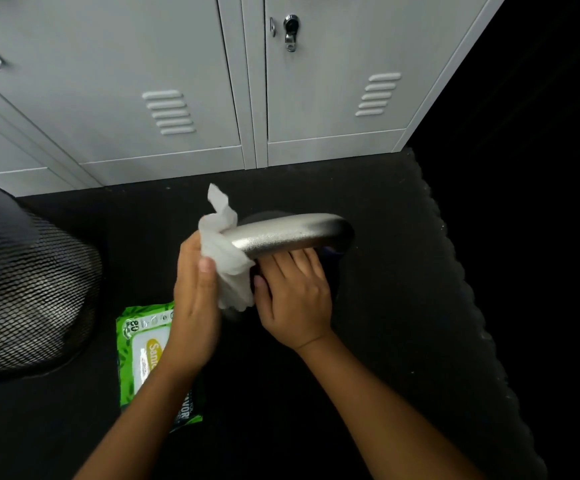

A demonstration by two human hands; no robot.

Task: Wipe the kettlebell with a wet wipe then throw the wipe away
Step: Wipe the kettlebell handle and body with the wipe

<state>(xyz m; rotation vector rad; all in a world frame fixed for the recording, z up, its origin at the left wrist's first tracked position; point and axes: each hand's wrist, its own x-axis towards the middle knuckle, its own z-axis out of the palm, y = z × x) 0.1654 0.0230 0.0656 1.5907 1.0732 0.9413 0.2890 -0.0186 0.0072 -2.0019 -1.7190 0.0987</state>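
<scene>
The kettlebell (295,233) stands on the black floor mat in the middle of the view, its silver handle uppermost and its dark body mostly hidden under my hands. My left hand (195,306) presses a white wet wipe (226,254) around the left end of the handle. The wipe hangs down between my two hands. My right hand (295,303) rests flat on the kettlebell's body just below the handle, with its fingers reaching under the bar.
A green pack of wet wipes (143,344) lies on the mat below my left arm. A black mesh bin (28,289) stands at the left. Grey metal lockers (191,98) line the far side, and the mat's edge (454,258) runs down the right.
</scene>
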